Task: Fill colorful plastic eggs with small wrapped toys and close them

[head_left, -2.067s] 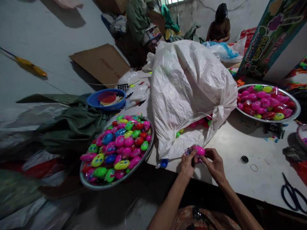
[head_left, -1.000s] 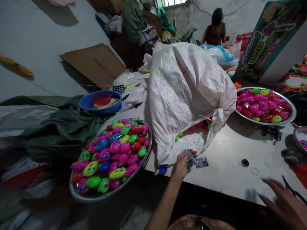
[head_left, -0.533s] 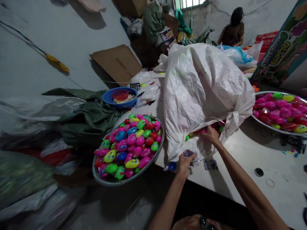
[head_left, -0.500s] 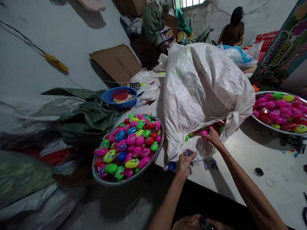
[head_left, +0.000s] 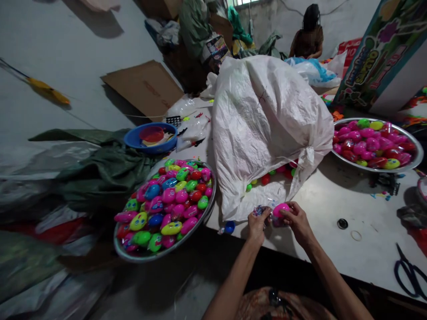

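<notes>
Near the front edge of the table, my right hand (head_left: 299, 223) pinches a pink plastic egg (head_left: 280, 209) between thumb and fingers. My left hand (head_left: 256, 227), just to its left, is closed on a bunch of small printed plastic wrappers (head_left: 259, 210). A dark printed patch shows under the egg; I cannot tell whether it is part of a wrapper. Behind both hands lies a large white woven sack (head_left: 267, 115). Red and green eggs (head_left: 265, 179) show at its mouth. Left of my left hand sits a small blue rounded piece (head_left: 229, 227).
A metal basin (head_left: 120, 253) heaped with wrapped eggs is at the left, another basin (head_left: 418, 155) at the right. Scissors (head_left: 410, 273) lie near the right front edge. A blue tub (head_left: 128, 141) stands at the back left. Another person (head_left: 307, 38) sits behind the sack.
My right hand has drawn back from the sack's mouth with the pink egg, now beside my left hand. My left hand still holds the wrappers. The view has turned somewhat right.
</notes>
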The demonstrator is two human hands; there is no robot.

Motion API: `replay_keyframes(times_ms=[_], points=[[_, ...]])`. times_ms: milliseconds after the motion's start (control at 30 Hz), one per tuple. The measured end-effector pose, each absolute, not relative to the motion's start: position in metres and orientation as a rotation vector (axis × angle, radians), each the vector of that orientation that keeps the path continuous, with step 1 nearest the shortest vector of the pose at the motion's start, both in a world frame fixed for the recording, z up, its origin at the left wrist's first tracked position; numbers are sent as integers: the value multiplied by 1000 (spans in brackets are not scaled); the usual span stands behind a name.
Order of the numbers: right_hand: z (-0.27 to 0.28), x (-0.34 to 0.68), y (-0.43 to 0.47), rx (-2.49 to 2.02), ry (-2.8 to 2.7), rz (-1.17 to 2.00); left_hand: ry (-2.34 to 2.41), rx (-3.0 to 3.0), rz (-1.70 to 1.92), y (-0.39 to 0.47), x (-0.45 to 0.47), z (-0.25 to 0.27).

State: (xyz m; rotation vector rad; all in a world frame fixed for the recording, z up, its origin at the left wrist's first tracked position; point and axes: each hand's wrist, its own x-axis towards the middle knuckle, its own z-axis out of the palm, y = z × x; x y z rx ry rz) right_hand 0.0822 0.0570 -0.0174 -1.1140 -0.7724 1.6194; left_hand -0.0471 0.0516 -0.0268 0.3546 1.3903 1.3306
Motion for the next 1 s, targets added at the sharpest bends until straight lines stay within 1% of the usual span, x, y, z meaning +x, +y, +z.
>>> replay_keyframes(times_ms=[267,467,533,633,700,833,900,1000], points=[[-3,92,49,-1198,-935,1333,1512,379,1338,50,-43,-27],[3,84,40,-1300,-1185,1042,1466,358,1331,46,-33,-22],[2,85,36,-1281,-1242,1056,1426,407,1351,44,-31,-19],[-3,88,33,-1264,-1237,1184,1343,387,1344,44,-28,-14],[-7,90,33,-1264,-1144,1239,1280,343,1303,46,-25,-11],[-11,90,30,-1275,-936,1244,1240,276,1234,46,-15,-8],[-13,91,27,-1276,-940,1211,1249,287,1189,45,-10,-8],[-22,105,27,-1319,-1127,963,1234,378,1117,51,2,-12]])
